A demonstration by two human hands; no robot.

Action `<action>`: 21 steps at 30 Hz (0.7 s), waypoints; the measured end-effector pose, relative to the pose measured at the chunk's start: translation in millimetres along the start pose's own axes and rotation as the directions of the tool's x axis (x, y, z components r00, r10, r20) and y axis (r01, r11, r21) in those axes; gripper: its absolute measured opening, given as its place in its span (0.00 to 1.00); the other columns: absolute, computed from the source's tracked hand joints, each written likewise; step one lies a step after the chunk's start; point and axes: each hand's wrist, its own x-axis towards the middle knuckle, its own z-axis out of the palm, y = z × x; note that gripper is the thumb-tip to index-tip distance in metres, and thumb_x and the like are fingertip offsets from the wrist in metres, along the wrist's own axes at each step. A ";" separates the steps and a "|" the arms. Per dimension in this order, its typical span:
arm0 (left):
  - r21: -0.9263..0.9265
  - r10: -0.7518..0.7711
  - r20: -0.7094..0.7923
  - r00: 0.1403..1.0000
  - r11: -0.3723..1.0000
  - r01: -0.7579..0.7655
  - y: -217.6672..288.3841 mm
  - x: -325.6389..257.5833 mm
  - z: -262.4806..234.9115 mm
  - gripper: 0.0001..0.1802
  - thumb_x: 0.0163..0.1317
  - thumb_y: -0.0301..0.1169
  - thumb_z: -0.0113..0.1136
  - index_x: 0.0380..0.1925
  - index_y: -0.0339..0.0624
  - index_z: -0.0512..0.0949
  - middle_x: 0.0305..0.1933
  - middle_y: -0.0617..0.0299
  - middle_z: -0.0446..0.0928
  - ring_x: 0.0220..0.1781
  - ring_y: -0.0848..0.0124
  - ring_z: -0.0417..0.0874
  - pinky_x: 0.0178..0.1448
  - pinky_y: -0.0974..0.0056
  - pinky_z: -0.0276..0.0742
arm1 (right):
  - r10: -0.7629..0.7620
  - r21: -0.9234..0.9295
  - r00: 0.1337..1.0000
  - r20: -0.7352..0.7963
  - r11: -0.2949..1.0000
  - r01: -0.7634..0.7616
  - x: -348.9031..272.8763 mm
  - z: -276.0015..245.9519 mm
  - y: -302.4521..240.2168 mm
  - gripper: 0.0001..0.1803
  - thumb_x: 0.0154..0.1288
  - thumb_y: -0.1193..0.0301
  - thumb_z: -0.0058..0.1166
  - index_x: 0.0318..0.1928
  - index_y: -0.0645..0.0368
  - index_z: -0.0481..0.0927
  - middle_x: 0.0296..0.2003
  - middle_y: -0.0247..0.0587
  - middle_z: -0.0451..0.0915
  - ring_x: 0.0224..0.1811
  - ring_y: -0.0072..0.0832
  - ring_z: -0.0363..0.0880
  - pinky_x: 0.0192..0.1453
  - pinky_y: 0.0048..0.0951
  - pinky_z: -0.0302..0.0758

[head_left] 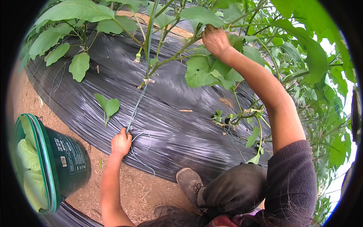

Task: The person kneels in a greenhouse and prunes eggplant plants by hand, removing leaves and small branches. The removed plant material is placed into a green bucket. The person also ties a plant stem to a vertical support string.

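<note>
My left hand (121, 143) is closed around thin blue-green twine (135, 109) low over the black plastic film. The twine runs up to the base of a leafy plant, which looks like an eggplant, and its loose end curls beside my hand. A white clip (149, 80) sits on the plant's stem (166, 61) near the film. My right hand (215, 39) reaches up among the leaves at a branch, fingers curled and partly hidden by a leaf (202, 16); what they grip cannot be made out. A pale flower (137, 57) hangs left of the stem.
A dark green bucket (72, 159) holding large leaves (32, 166) stands tilted at the left on brown soil. Black film (177, 140) covers the bed, with a small cut sprig (107, 108) on it. Dense foliage (302, 56) rises at the right. My shoe (189, 184) is at the film's edge.
</note>
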 end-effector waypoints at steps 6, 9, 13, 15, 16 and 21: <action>0.012 0.010 0.012 1.000 1.000 -0.011 -2.4 -0.4 -0.7 0.16 0.64 0.41 0.45 0.41 0.40 0.70 0.30 0.39 0.80 0.37 0.41 0.81 0.46 0.44 0.74 | 0.042 0.257 0.991 0.124 0.964 -0.073 8.2 -12.2 11.8 0.20 0.61 0.73 0.45 0.54 0.60 0.70 0.32 0.48 0.79 0.28 0.38 0.82 0.24 0.37 0.76; 0.004 0.020 0.006 1.000 1.000 -0.020 -1.8 -0.2 -0.7 0.16 0.64 0.41 0.45 0.41 0.39 0.70 0.28 0.38 0.79 0.35 0.40 0.81 0.46 0.43 0.74 | 0.111 0.276 0.987 0.116 0.951 -0.139 13.1 1.0 9.5 0.25 0.62 0.76 0.44 0.61 0.59 0.61 0.33 0.54 0.79 0.22 0.42 0.82 0.20 0.40 0.76; 0.009 0.030 0.002 1.000 1.000 -0.030 0.4 1.1 -0.3 0.15 0.65 0.40 0.45 0.40 0.39 0.70 0.27 0.38 0.79 0.34 0.41 0.81 0.44 0.43 0.74 | 0.175 0.344 0.971 0.163 0.912 -0.222 21.5 15.7 14.1 0.20 0.64 0.75 0.43 0.57 0.58 0.67 0.39 0.56 0.80 0.32 0.46 0.83 0.29 0.44 0.80; 0.007 0.037 -0.010 0.999 0.999 -0.037 0.6 0.8 0.1 0.15 0.65 0.40 0.45 0.40 0.39 0.70 0.26 0.39 0.79 0.33 0.41 0.80 0.43 0.43 0.74 | 0.213 0.403 0.955 0.209 0.871 -0.282 25.5 15.0 14.1 0.14 0.65 0.74 0.44 0.51 0.59 0.72 0.39 0.54 0.81 0.40 0.47 0.83 0.35 0.46 0.81; 0.006 0.037 -0.015 0.999 0.999 -0.037 -0.5 0.3 0.0 0.15 0.65 0.40 0.45 0.40 0.39 0.70 0.26 0.39 0.79 0.33 0.41 0.80 0.43 0.43 0.74 | 0.221 0.376 0.943 0.249 0.875 -0.305 29.2 9.3 12.9 0.14 0.64 0.74 0.44 0.50 0.59 0.72 0.39 0.53 0.81 0.40 0.46 0.83 0.35 0.46 0.81; 0.007 0.035 -0.024 0.999 0.999 -0.034 -1.6 -1.8 -2.2 0.14 0.65 0.40 0.45 0.38 0.40 0.70 0.26 0.39 0.79 0.32 0.41 0.80 0.43 0.42 0.73 | 0.210 0.285 0.924 0.319 0.909 -0.305 37.1 -11.3 5.5 0.08 0.61 0.75 0.48 0.38 0.60 0.80 0.38 0.50 0.83 0.39 0.42 0.84 0.32 0.44 0.81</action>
